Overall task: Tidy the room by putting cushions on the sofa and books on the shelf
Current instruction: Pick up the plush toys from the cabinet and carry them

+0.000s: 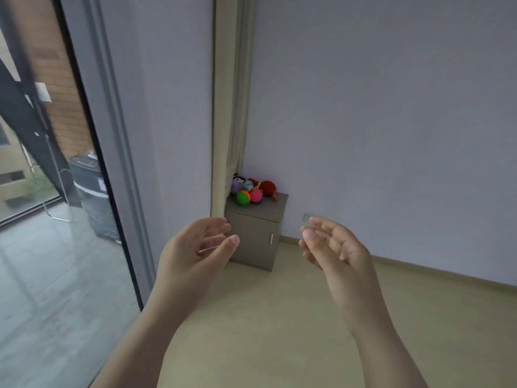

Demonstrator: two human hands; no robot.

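Observation:
No cushion, sofa, book or shelf shows in the head view. My left hand [195, 247] is raised in front of me at centre left, palm turned inward, fingers relaxed and holding nothing. My right hand [333, 247] is up at the same height to the right, palm facing the left hand, fingers loosely bent and also holding nothing. The two hands are apart, with a gap between them.
A small grey cabinet [256, 233] stands in the room's corner beyond my hands, with several coloured balls and soft toys [251, 190] on top. A beige curtain [230, 107] hangs beside it. A glass door [56, 191] fills the left side. Pale floor [279, 331] spreads below.

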